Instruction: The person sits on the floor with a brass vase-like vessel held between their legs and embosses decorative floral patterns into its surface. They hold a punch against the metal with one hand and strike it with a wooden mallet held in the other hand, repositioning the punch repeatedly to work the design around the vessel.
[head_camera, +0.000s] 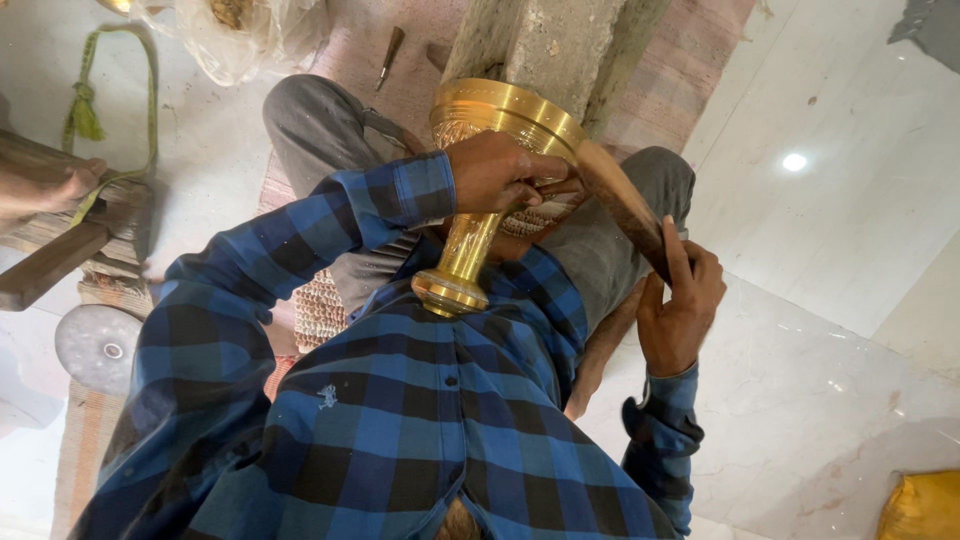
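The goblet (480, 200) lies against the person's chest, its bowl toward the stone block (545, 45). The left hand (500, 172) rests on it; the right hand (680, 300), to its right, holds the wooden mallet (625, 205)

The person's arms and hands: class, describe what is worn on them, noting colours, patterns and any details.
Both arms wear long sleeves of a blue-and-black checked shirt, buttoned down the front. The left sleeve ends in a cuff at the wrist; the right sleeve bunches above its cuff. The left hand and right hand are bare, without gloves; no rings or watch show.

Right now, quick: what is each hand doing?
Left hand: fingers closed on the brass goblet, pressing something small I cannot make out.
Right hand: closed on the wooden mallet.
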